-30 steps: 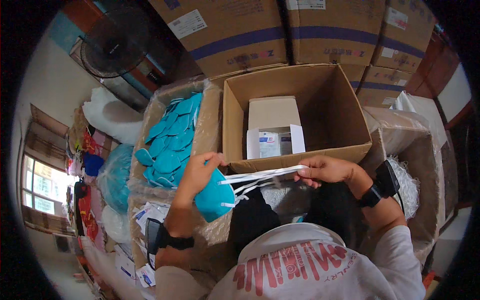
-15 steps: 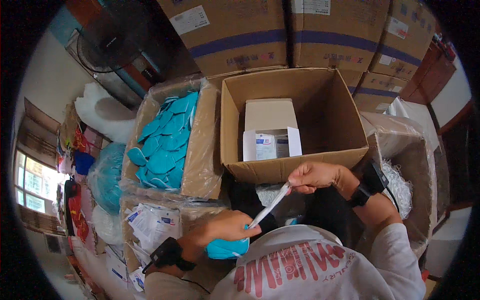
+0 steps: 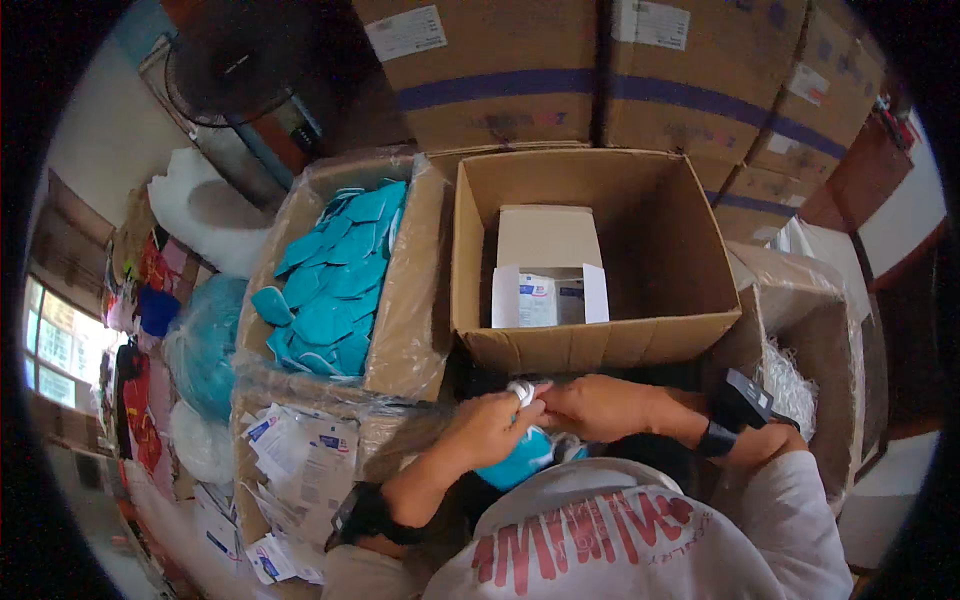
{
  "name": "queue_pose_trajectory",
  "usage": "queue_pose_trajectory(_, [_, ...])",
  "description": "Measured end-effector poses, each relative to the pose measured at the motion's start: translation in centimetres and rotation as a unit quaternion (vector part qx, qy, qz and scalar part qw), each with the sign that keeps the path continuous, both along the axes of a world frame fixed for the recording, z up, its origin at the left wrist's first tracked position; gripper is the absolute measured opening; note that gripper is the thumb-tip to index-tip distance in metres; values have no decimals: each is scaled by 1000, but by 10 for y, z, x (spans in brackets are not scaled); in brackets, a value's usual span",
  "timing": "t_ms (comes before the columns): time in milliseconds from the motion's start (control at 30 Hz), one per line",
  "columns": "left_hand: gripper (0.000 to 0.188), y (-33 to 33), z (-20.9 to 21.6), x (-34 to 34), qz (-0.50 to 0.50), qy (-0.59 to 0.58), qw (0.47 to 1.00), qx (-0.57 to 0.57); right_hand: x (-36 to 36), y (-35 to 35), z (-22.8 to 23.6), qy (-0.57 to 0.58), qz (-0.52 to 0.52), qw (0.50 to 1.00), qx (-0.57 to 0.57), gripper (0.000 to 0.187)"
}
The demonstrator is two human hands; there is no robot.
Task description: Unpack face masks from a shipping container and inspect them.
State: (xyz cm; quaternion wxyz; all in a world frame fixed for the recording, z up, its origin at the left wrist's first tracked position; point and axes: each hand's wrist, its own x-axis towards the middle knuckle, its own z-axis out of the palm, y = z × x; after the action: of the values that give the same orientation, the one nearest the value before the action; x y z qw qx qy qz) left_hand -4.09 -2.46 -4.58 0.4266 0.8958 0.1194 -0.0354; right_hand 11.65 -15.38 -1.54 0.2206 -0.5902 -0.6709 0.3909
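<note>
Facing stacked cartons, both hands pinch white straps (teal mask just below).

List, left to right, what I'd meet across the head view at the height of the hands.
Red cloth, white bag, printed packets, left hand, right hand, heap of white cords.

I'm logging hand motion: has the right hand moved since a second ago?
Yes: judged against the open carton, the right hand has shifted left and away from it, now beside the left hand.
</note>
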Motion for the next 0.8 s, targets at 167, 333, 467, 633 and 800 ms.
queue_pose_trajectory(167, [35, -15, -26, -17, -88, 71, 929, -352, -6, -13, 0, 16, 73, 997, 5, 24])
queue_pose_trajectory(333, [30, -47, -23, -34, -74, 94, 873, -473, -4, -32, 11, 162, 151, 966, -132, 27])
queue_pose_trajectory(467, [31, -66, -15, -33, -175, 102, 909, -364, 11, -68, 8, 153, 205, 953, -165, 29])
queue_pose_trajectory(633, [25, -77, -29, -34, -225, -64, 922, -309, 49, -101, 5, 160, 192, 952, -174, 29])
queue_pose_trajectory(800, [24, -55, -32, -50, 11, 108, 890, -443, 144, -126, 54, 185, -98, 905, -370, 28])
